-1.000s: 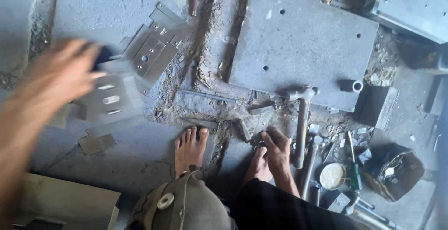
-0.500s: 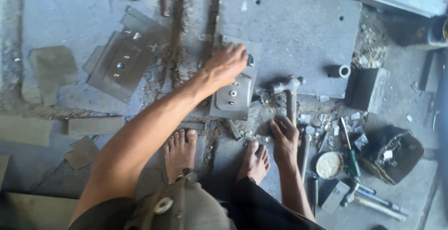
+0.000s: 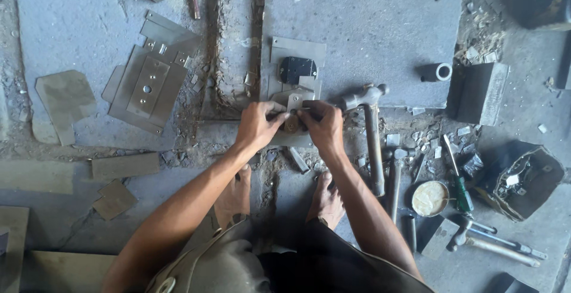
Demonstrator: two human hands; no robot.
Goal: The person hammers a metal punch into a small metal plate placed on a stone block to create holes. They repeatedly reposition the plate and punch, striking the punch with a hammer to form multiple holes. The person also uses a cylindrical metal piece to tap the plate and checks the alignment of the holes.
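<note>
Here both hands [image 3: 291, 123] pinch a small metal plate [image 3: 293, 104] — hammer [image 3: 372, 138] alongside.

A small metal plate [image 3: 295, 104] is held between the left hand [image 3: 257, 125] and the right hand [image 3: 324, 125], on the near edge of a large slab [image 3: 380, 25]. A hammer [image 3: 372, 132] is laid just right of the right hand. Stacked sheet pieces [image 3: 146, 88] are spread to the left. A short pipe piece [image 3: 437, 72] rests on the slab's right side; a round tin [image 3: 429, 198] and a screwdriver [image 3: 459, 180] lie nearer, to the right.
</note>
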